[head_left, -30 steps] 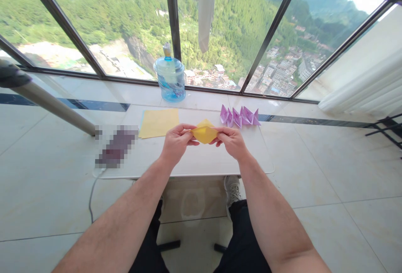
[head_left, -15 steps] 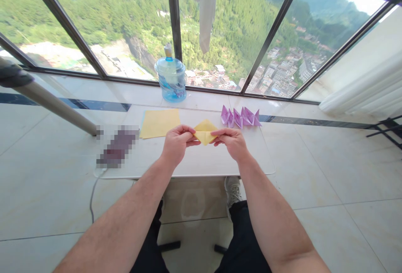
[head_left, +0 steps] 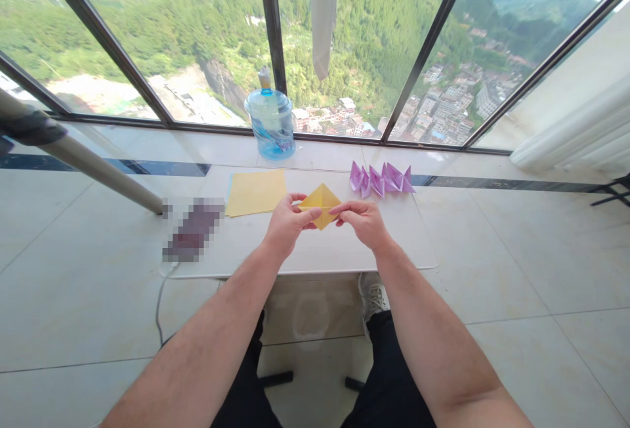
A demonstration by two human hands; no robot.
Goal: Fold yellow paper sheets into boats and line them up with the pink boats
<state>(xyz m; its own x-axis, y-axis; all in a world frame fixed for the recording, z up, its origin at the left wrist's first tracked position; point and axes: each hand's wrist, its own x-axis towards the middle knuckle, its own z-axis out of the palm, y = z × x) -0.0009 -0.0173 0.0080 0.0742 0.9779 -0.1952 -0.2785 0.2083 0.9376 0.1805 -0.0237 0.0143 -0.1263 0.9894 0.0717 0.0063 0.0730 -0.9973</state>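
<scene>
A folded piece of yellow paper [head_left: 322,195], now diamond-shaped with crease lines across its middle, is held up over the white table [head_left: 266,251]. My left hand [head_left: 291,219] grips its left side, the thumb lying across the front face and the fingers behind. At the right corner, my right hand [head_left: 361,219] pinches the paper between thumb and forefinger. Behind my left hand lies a stack of flat yellow sheets [head_left: 256,192], with a light blue edge showing at its left. Several purple folded-paper shapes [head_left: 381,180] stand in a row beyond my right hand.
A blue water jug [head_left: 270,125] stands by the window behind the table. A blurred-out dark object [head_left: 193,230] with a cable [head_left: 158,310] lies on the table's left side. A slanted pole [head_left: 98,155] comes in from the left. A curtain [head_left: 566,113] hangs at the right.
The yellow paper's front has gone from a folded-over band to a flatter diamond. My left thumb has moved inward onto its face; my right hand keeps its pinch.
</scene>
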